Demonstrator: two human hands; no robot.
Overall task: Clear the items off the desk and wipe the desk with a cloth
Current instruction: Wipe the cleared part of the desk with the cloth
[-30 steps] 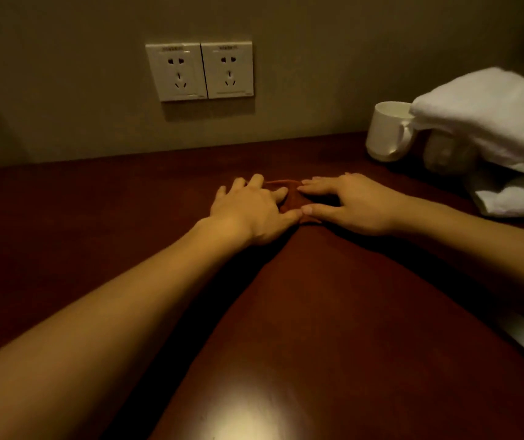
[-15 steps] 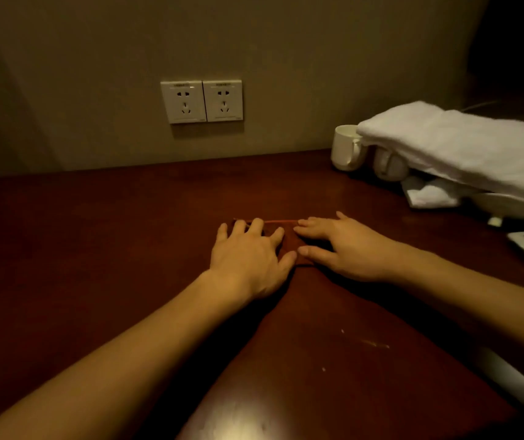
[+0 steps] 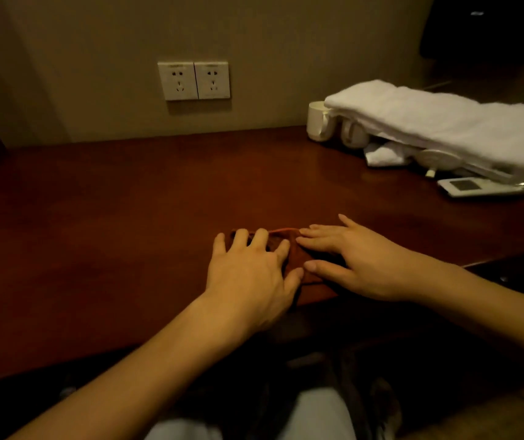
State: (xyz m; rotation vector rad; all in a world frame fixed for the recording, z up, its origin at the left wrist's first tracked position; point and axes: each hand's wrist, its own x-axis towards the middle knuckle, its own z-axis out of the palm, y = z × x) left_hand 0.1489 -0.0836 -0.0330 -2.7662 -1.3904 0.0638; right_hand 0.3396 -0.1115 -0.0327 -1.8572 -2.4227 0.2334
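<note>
Two flat hands, the left hand point(image 3: 248, 274) and right hand point(image 3: 354, 260), press side by side on a dark red folded cloth point(image 3: 295, 254) near the wooden desk point(image 3: 111, 217) front edge; soft, light and limp, it is probably best pinched at a folded edge.

Dark red cloth point(image 3: 295, 257) lay flat, folded small, near the dark wooden desk's point(image 3: 127, 217) front edge, mostly covered.
</note>
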